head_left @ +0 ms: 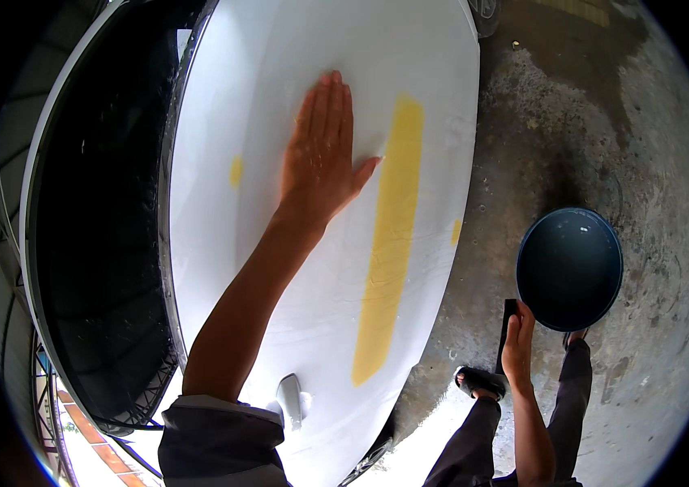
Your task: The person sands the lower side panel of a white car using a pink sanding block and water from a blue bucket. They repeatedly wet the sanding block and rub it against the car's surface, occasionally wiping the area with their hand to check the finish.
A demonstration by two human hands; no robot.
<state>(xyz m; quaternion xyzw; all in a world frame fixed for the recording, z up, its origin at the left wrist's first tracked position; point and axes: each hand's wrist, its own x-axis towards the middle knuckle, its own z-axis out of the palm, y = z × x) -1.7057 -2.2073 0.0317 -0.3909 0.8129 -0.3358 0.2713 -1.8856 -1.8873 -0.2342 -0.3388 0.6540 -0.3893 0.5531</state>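
Note:
My left hand [322, 154] lies palm down on a white car panel [279, 49], fingers straight and together, thumb spread to the right. The thumb tip reaches the edge of a long yellow patch [393, 243] on the panel; the surface around it looks wet. Lower right, my right hand [518, 345] is closed on a dark, flat, narrow block [508, 329], held upright off the car. Part of the block is hidden by the hand, and its exact kind does not show. Just beyond that hand stands a dark blue bucket [569, 268] on the floor.
Left of the panel is the car's dark glass [109, 203]. Smaller yellow spots [236, 171] mark the panel. A small pale grey object [289, 402] sits near my left sleeve. The concrete floor [604, 146] has wet, stained areas; my sandalled foot [478, 381] stands beside the car.

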